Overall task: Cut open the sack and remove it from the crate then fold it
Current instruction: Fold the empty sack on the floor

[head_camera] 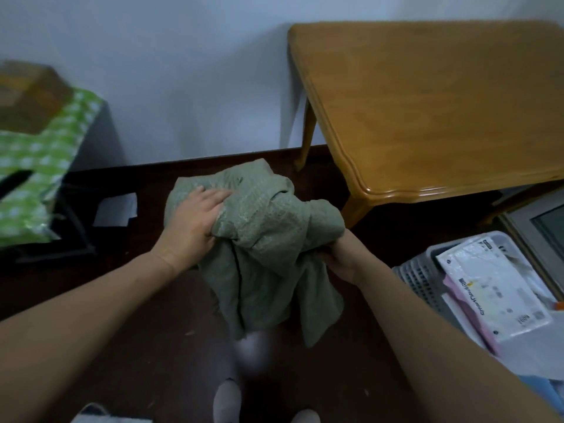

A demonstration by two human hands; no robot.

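Dark brown floor [146, 331] runs up to a white wall, with a glossy honey-coloured wooden table [442, 102] at the right. The crumpled grey-green woven sack [268, 215] is held up over the floor. The left grip [195, 221] spreads across its upper fold, thumb pinching a bunch of cloth. The right grip [338, 257] is curled round a gathered edge lower down, and loose cloth hangs below both.

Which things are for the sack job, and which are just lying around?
For the job: sack, left hand, right hand, crate.
Lying around: table, green bag, paper.
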